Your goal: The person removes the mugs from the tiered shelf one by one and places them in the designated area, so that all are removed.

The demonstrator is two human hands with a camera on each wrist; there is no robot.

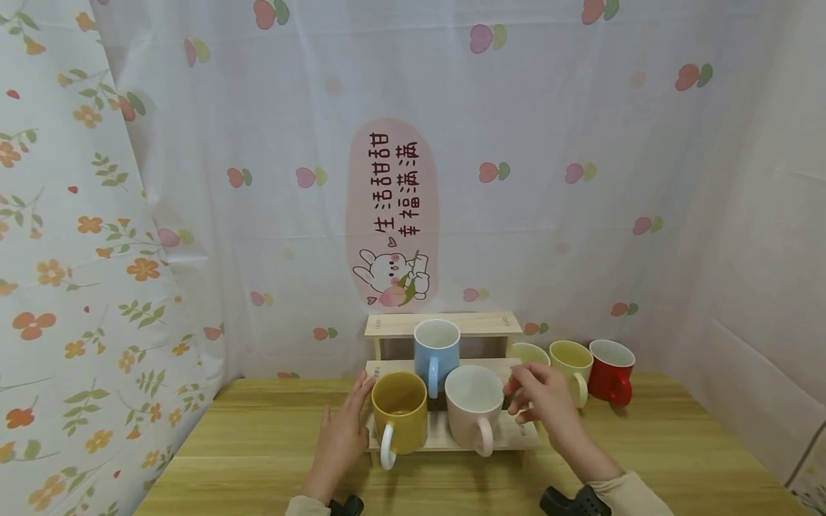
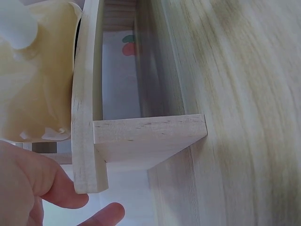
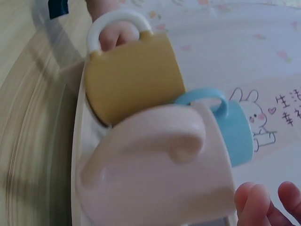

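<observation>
A mustard-yellow mug (image 1: pixel 405 424) with a white handle and a pale pink mug (image 1: pixel 466 414) stand side by side on the lowest step of a light wooden tiered rack (image 1: pixel 477 325). Behind them, one step up, is a light blue mug (image 1: pixel 426 355). My left hand (image 1: pixel 345 430) lies along the rack's left end, fingers extended. In the left wrist view its thumb and a finger show right at the corner of the lowest board (image 2: pixel 87 165). Just right of the pink mug hovers my right hand (image 1: pixel 542 398), fingers loosely bent with nothing between them.
To the right of the rack, a red mug (image 1: pixel 604 380) and a yellow-green mug (image 1: pixel 571 356) stand on the wooden table (image 1: pixel 258 430). Another yellow-green mug (image 1: pixel 529 352) is partly hidden behind my right hand. A patterned curtain (image 1: pixel 297 251) hangs behind the table.
</observation>
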